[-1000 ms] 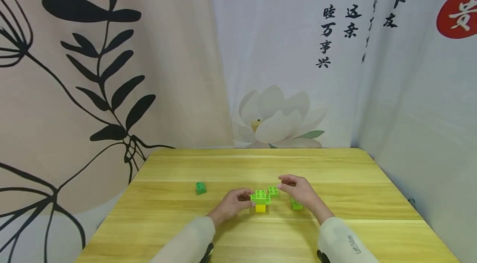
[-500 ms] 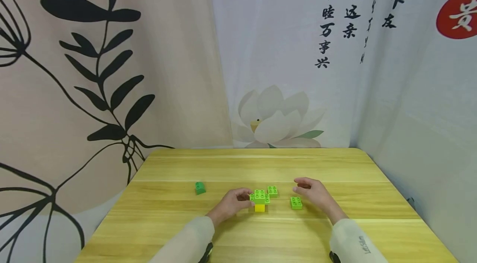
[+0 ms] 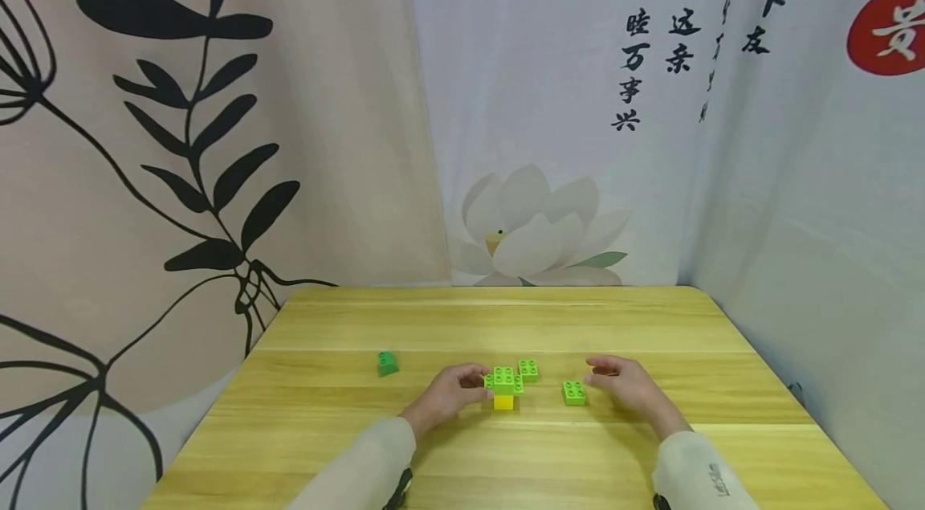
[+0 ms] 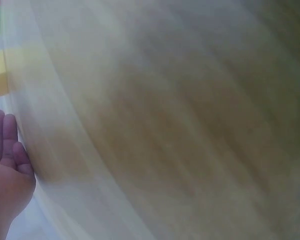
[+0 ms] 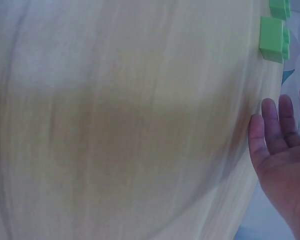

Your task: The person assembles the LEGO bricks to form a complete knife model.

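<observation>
Through the head camera I have both hands over the wooden table (image 3: pixel 542 462). The left hand (image 3: pixel 448 396) is at the left side of a small stack (image 3: pixel 503 381), which stands upright a little left of the space midway between the hands. I read the thumb and forefinger as pinching the stack's left edge. The stack is light green on top, with a stud shoulder on either side, over a yellow block (image 3: pixel 503 403). In my left wrist view the other fingers lie fairly straight, apart from the yellow.

My right-hand side shows the right hand (image 3: pixel 630 385) free, fingers relaxed, to the right of a light green block (image 3: pixel 574 393). The thumb comes very near that block's edge; I cannot tell whether it touches. The right wrist camera shows the visible fingers spread and clear of the green.

A second green piece (image 3: pixel 528 370) sits just behind the stack and to its right, nearer the stack than the right hand; whether they touch I cannot tell. Well off to the left, beyond the left hand, I see a darker green sloped block (image 3: pixel 388 364). A printed curtain (image 3: pixel 347 92) hangs behind everything.
</observation>
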Tool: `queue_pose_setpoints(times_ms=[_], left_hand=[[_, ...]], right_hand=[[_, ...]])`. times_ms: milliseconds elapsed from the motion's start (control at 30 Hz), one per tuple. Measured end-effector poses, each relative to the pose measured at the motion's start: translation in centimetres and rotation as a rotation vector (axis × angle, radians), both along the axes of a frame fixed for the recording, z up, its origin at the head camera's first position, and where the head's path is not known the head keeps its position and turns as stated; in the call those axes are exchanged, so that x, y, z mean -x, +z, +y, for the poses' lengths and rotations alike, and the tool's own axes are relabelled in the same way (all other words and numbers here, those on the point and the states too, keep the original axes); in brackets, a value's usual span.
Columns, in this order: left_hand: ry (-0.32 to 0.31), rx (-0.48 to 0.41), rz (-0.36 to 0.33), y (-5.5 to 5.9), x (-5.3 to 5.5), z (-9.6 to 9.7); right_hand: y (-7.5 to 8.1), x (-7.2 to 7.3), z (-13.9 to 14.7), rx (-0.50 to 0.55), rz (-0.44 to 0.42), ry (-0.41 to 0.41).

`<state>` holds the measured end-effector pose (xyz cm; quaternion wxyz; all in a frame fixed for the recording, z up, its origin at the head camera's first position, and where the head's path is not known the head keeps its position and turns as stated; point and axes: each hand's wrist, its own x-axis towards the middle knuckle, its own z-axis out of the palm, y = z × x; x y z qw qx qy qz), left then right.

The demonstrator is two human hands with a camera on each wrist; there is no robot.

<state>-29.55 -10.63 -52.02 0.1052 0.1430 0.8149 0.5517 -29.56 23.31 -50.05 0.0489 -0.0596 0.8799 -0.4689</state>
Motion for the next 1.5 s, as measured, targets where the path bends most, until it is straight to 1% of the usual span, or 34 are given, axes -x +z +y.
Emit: queue_pose_setpoints(times_ms=[167, 433, 633, 833, 1100, 1300, 1500], left_hand=[[0.000, 0.003, 0.015, -0.1, 0.0, 0.0], [0.007, 0.009, 0.027, -0.4, 0.1, 0.1], [-0.006, 0.009, 0.014, 0.0, -0.1, 0.0], [-0.005, 0.011, 0.002, 0.1, -0.1, -0.1], [-0.010, 0.002, 0.006, 0.1, -0.2, -0.2], [-0.011, 0.010, 0.001, 0.0, -0.2, -0.2], [-0.007, 0.008, -0.007, 0.1, -0.2, -0.2]], right_hand=[[-0.1, -0.3, -0.1, 0.029, -0.054, 0.027], [-0.8, -0.3, -0.5, 0.059, -0.111, 0.060], [-1.0, -0.5, -0.7, 0.034, -0.096, 0.077], [-0.9, -0.7, -1.0, 0.050, -0.092, 0.081], [-0.9, -0.8, -1.2, 0.075, -0.109, 0.061], [-1.1, -0.7, -1.4, 0.053, -0.103, 0.027], [-1.3, -0.5, -1.4, 0.045, -0.101, 0.013]])
